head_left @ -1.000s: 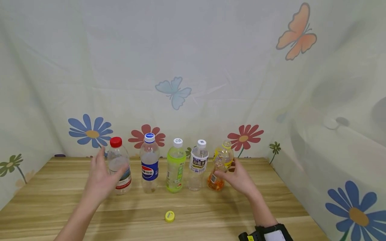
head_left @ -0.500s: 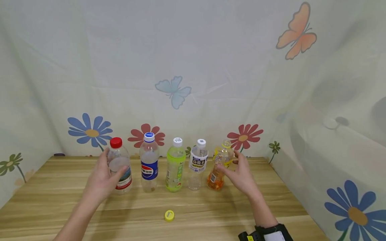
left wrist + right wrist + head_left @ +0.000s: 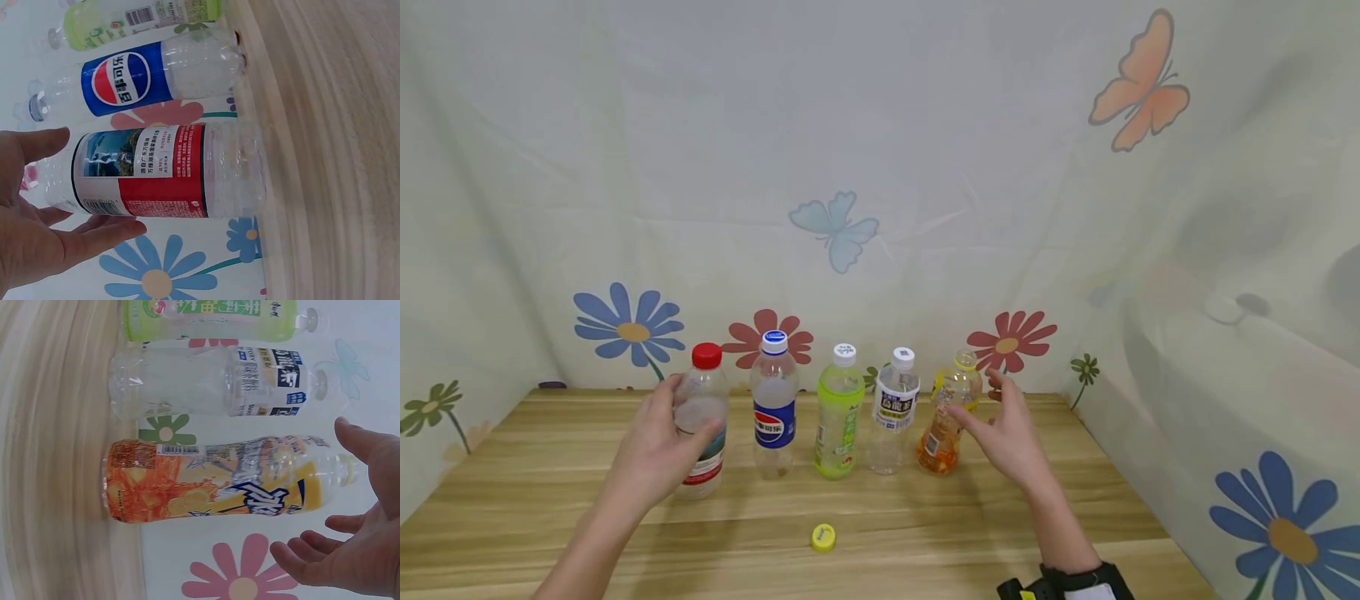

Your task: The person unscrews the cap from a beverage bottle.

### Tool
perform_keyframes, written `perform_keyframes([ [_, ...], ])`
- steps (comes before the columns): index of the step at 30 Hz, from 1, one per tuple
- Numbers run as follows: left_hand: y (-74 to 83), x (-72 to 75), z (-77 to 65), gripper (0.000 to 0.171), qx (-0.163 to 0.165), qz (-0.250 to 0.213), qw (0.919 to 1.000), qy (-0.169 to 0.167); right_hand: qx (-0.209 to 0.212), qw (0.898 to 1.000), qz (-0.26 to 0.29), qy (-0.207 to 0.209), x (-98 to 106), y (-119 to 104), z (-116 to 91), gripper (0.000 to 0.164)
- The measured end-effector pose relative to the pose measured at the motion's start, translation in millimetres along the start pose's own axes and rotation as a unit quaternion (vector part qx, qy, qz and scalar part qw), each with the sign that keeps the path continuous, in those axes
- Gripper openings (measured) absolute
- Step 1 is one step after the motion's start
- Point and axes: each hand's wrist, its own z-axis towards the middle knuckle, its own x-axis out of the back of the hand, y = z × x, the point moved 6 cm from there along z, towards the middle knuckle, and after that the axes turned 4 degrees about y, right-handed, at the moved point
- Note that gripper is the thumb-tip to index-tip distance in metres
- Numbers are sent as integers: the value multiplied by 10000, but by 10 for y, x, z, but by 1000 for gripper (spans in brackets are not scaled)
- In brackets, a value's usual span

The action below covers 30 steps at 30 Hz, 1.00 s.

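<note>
Left of centre in the head view, we saw a red-capped bottle (image 3: 706,402) of clear, glossy plastic, its printed label (image 3: 164,201) smooth. We found similarly shiny, see-through plastic in the blue-labelled bottle (image 3: 774,423), the white-labelled bottle (image 3: 893,408) and, right of centre, the orange-tinted bottle (image 3: 940,442). The yellow cap (image 3: 823,537) at lower centre looked like smooth, opaque plastic. Across the bottom we noted a smooth, wood-grained bench (image 3: 925,542); above it hung a matt, lightly creased cloth backdrop (image 3: 715,150).
</note>
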Motion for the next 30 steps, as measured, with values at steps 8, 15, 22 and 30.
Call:
perform_keyframes([
  [8,94,56,-60,82,-139,272,9992,241,188,9994,190,242,92,-173,-61,87],
  [15,147,67,-92,83,-162,331,9991,184,503,9979,202,367,133,-376,-143,83],
  [22,262,90,-149,81,-273,404,9985,242,851,9953,162,440,114,-514,-212,75],
  [30,453,117,-234,76,-676,396,9964,339,1225,9908,136,553,25,-630,-295,53],
])
